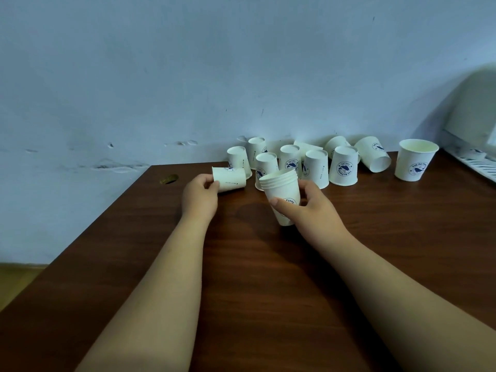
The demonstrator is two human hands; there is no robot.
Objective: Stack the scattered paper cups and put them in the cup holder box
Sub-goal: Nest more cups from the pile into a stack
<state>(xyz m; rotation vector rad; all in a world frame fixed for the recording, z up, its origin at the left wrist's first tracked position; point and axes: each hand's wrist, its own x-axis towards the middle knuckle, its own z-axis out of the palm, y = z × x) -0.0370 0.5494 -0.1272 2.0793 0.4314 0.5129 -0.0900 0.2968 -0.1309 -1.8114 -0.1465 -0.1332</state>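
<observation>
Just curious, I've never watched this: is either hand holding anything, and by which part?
The left hand holds a single cup lying sideways, by one end; the right hand grips the stack of cups round its lower wall.

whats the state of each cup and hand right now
left hand, gripping a single cup
single cup, on its side, in the left hand
right hand, holding the cup stack
cup stack, nested, mouths up, tilted
upside-down cups, mouths down on the table
tipped cup, lying on its side
upright cup, standing mouth up, alone at right
</observation>
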